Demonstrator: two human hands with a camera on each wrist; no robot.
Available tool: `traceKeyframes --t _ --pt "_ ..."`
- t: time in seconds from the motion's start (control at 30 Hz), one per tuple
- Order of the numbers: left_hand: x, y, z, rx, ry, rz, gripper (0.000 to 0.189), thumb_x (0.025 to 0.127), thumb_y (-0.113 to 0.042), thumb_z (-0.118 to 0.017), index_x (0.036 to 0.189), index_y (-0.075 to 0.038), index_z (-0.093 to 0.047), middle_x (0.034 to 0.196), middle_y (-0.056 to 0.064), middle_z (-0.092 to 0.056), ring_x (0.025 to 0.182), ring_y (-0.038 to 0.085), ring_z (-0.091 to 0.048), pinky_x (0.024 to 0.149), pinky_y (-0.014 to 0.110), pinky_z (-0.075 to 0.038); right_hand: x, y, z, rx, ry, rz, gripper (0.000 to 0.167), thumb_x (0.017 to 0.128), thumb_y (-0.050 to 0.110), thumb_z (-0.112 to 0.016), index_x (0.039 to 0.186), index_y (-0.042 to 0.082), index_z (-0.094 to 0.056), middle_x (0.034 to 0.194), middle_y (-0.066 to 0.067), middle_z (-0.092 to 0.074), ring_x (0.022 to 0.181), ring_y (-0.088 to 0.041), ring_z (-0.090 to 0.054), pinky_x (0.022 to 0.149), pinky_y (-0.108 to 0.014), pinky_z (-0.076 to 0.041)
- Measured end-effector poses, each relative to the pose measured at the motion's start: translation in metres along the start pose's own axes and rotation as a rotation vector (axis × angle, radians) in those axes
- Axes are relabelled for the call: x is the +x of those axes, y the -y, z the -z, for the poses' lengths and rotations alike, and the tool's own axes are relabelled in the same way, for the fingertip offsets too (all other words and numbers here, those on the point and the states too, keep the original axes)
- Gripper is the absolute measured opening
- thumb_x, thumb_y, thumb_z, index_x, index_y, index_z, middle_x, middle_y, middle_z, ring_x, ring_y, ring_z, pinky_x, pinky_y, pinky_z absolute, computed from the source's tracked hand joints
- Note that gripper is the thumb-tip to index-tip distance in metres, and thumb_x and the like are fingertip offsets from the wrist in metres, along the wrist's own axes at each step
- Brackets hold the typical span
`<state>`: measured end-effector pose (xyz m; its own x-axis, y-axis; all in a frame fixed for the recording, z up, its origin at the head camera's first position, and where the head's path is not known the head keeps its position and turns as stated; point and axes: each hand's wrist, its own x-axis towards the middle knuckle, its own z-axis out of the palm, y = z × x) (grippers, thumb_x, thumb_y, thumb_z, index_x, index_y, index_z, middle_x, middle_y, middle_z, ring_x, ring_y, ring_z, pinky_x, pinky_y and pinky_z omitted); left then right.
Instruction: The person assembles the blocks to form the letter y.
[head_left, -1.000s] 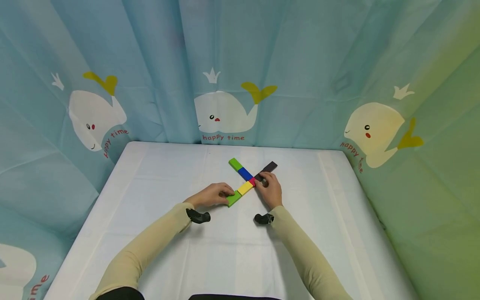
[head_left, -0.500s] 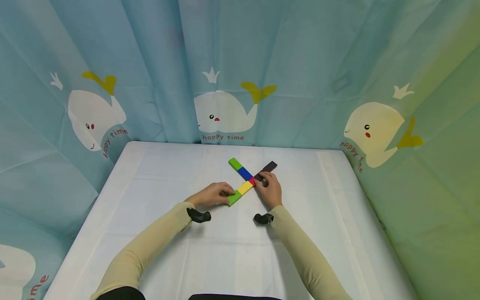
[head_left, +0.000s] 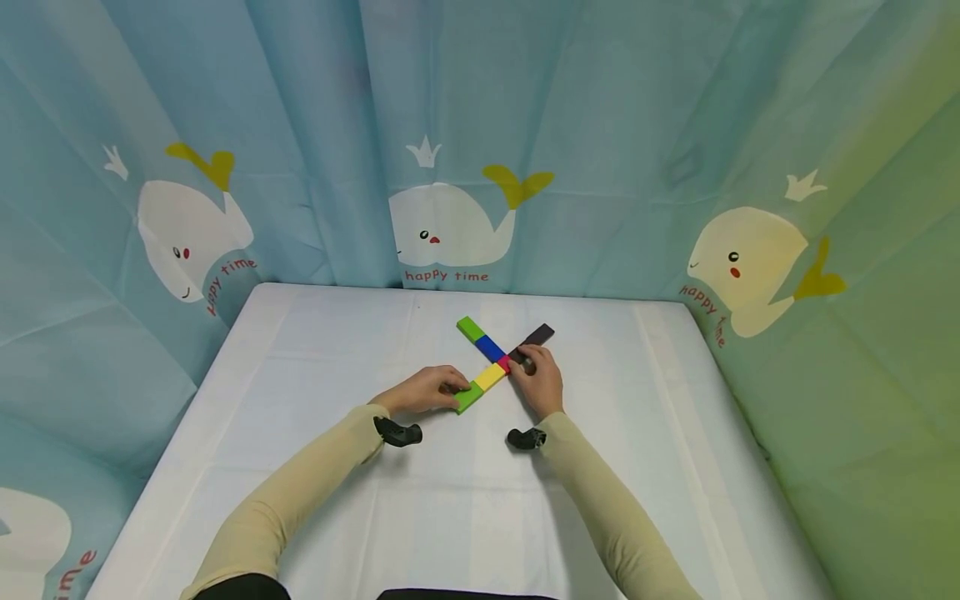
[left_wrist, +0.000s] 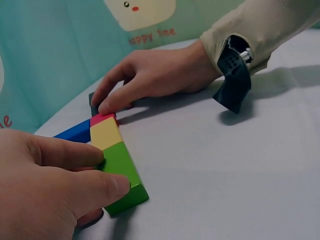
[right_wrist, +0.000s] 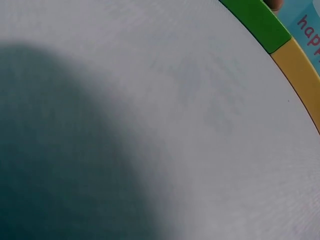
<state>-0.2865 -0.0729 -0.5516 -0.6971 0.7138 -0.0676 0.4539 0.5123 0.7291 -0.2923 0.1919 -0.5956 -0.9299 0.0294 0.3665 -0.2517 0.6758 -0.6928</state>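
Flat coloured blocks lie on the white table in a crossing pattern. From the red block [head_left: 504,364] in the middle, a blue block [head_left: 491,347] and a green block [head_left: 470,328] run to the back left. A yellow block [head_left: 490,377] and the near green block [head_left: 468,398] run to the front left, with dark blocks [head_left: 539,334] to the back right. My left hand [head_left: 427,389] holds the near green block between thumb and fingers. My right hand [head_left: 542,382] pinches the dark block beside the red one, its thumb at the red block; that dark block is partly hidden.
White cloth covers the table [head_left: 337,517], which ends at a blue-green curtain [head_left: 622,167] printed with whales at the back and sides. A black wrist mount [head_left: 397,432] sits on the left sleeve and another wrist mount [head_left: 527,438] on the right.
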Motion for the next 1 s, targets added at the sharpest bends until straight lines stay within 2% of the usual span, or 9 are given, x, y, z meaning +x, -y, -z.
traceKeyframes --t 0.77,1.0 --pt "-0.0002 -0.0006 -0.0006 -0.010 -0.013 -0.002 0.035 0.090 -0.013 -0.072 0.125 -0.009 -0.067 0.127 0.004 -0.060 0.110 0.015 -0.059 0.094 0.028 -0.048 0.0016 0.0021 0.0023 -0.005 0.007 -0.023 0.040 0.090 0.026 -0.072 0.122 0.004 -0.067 0.127 -0.013 -0.058 0.095 -0.025 -0.057 0.085 -0.041 -0.047" --pt "-0.0011 0.0004 -0.0009 -0.029 -0.007 0.025 0.036 0.090 -0.013 -0.072 0.125 -0.010 -0.067 0.127 0.003 -0.060 0.110 0.015 -0.058 0.094 0.029 -0.048 0.0017 0.0007 0.0016 0.006 0.006 -0.020 0.039 0.090 0.025 -0.073 0.122 0.003 -0.067 0.126 -0.013 -0.058 0.092 -0.025 -0.057 0.083 -0.040 -0.046"
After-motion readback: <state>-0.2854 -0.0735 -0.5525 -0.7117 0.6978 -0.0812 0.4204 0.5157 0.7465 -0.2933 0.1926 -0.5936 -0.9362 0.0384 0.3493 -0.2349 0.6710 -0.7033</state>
